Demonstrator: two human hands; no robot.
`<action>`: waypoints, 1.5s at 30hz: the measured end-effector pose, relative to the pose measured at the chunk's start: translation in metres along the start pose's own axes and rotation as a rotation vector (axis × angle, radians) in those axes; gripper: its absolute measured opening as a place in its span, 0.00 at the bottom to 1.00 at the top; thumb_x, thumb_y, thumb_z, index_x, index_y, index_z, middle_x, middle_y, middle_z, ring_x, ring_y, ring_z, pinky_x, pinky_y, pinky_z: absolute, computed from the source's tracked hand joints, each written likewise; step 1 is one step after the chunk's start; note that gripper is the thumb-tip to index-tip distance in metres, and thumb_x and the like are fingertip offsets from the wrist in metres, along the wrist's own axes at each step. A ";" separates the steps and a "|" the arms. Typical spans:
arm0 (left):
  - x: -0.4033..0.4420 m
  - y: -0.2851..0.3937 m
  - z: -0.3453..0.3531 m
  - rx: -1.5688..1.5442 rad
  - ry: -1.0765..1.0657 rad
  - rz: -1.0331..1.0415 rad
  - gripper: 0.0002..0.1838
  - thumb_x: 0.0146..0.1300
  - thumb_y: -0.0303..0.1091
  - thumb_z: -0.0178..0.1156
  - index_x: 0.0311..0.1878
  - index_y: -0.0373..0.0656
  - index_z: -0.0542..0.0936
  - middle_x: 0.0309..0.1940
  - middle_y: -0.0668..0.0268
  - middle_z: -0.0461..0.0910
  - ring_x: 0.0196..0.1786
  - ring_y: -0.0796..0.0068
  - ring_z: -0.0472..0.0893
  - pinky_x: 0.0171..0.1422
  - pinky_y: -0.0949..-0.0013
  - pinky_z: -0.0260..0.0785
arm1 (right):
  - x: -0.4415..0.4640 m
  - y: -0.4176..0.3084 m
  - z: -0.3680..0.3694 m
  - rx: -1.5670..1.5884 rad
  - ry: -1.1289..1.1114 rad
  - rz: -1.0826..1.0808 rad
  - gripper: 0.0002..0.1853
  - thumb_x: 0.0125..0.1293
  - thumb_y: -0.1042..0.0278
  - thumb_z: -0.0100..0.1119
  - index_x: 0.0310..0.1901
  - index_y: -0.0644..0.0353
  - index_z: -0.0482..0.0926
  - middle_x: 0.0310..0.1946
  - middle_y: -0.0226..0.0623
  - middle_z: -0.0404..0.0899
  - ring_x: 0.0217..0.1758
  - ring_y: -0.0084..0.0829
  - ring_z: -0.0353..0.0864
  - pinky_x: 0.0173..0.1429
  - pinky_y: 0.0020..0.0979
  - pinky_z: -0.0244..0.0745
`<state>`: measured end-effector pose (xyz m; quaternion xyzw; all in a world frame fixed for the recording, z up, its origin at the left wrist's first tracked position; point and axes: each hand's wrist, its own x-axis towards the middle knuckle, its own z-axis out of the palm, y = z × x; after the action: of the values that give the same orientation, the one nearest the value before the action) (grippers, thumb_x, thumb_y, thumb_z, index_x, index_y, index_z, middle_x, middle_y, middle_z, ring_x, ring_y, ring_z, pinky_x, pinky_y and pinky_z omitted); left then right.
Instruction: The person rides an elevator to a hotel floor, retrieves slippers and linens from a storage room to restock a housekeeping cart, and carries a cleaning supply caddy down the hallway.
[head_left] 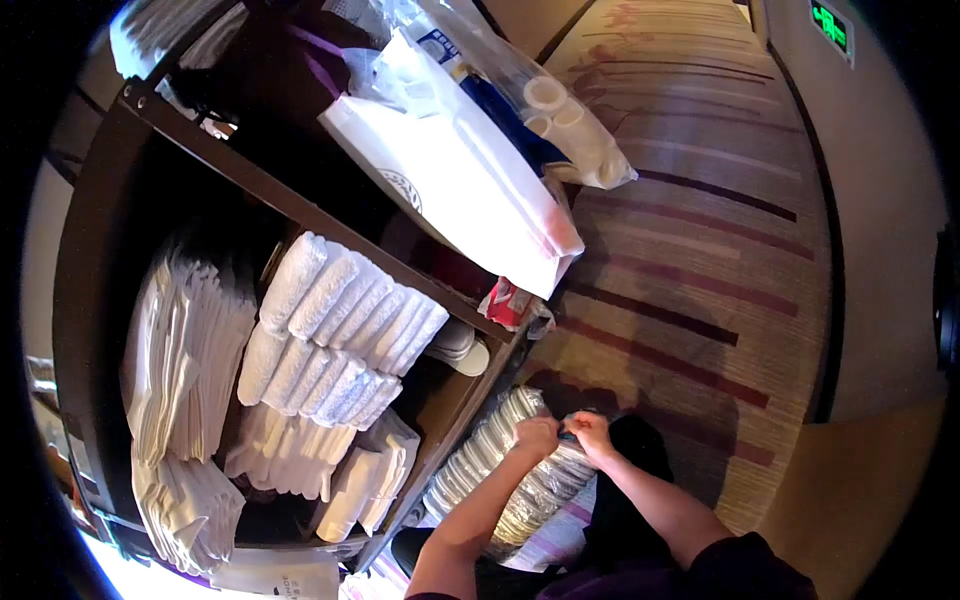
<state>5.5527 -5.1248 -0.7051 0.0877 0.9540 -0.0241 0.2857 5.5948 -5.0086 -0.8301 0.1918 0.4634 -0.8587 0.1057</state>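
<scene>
Dark sleeve [745,568] | hands [537,436] [591,434] grasping wrapped bundle [470,462] at upper end | long axis slanting up-right

Dim overall, warm-toned right of dark-brown wooden shelf cart [230,166]. Nearly washed out on white paper bag [440,165] at cart's upper right. Sunk to near-black deep inside cart's compartments. Glinting on clear plastic-wrapped bundle [470,465] just beside cart. Shadowed across beige carpet with purple stripes [690,240] right of cart. Glowing at rectangular green exit sign [832,27], far right of cart. Bowed fisheye-fashion, blackened around rim.
</scene>
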 end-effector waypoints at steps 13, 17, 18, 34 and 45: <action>0.012 0.019 -0.027 0.624 -0.206 0.604 0.22 0.53 0.35 0.71 0.51 0.39 0.84 0.49 0.52 0.82 0.51 0.56 0.85 0.46 0.53 0.81 | -0.025 -0.012 -0.003 -0.663 0.085 -0.548 0.05 0.62 0.74 0.61 0.39 0.61 0.79 0.29 0.46 0.81 0.36 0.48 0.84 0.42 0.43 0.78; 0.017 0.008 -0.014 0.394 -0.051 0.788 0.17 0.53 0.28 0.66 0.47 0.34 0.83 0.39 0.45 0.82 0.40 0.52 0.87 0.37 0.55 0.83 | -0.029 -0.022 -0.004 -0.779 -0.005 -0.529 0.17 0.56 0.62 0.71 0.42 0.61 0.78 0.36 0.50 0.82 0.44 0.53 0.83 0.48 0.50 0.76; 0.038 -0.006 0.023 0.490 -0.033 0.787 0.14 0.51 0.27 0.67 0.42 0.35 0.81 0.39 0.50 0.81 0.40 0.50 0.87 0.36 0.52 0.81 | -0.024 -0.013 -0.002 -0.875 0.009 -0.600 0.16 0.55 0.62 0.71 0.40 0.61 0.79 0.36 0.51 0.82 0.43 0.57 0.82 0.46 0.52 0.75; 0.074 -0.006 0.009 0.294 -0.445 0.664 0.12 0.63 0.33 0.60 0.49 0.45 0.85 0.40 0.49 0.86 0.46 0.46 0.87 0.45 0.47 0.81 | -0.038 -0.028 0.002 -0.778 0.067 -0.736 0.05 0.63 0.76 0.59 0.38 0.61 0.72 0.33 0.51 0.75 0.40 0.56 0.75 0.46 0.53 0.69; 0.062 0.003 -0.012 0.299 -0.411 0.646 0.11 0.61 0.38 0.65 0.42 0.45 0.88 0.42 0.53 0.89 0.49 0.48 0.88 0.48 0.47 0.81 | -0.045 -0.028 -0.002 -0.778 -0.003 -0.671 0.04 0.66 0.74 0.55 0.39 0.63 0.70 0.35 0.55 0.72 0.43 0.57 0.73 0.48 0.52 0.68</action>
<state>5.4958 -5.1112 -0.7288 0.4166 0.7865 -0.0884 0.4473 5.6257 -4.9912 -0.7913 -0.0222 0.7844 -0.6098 -0.1113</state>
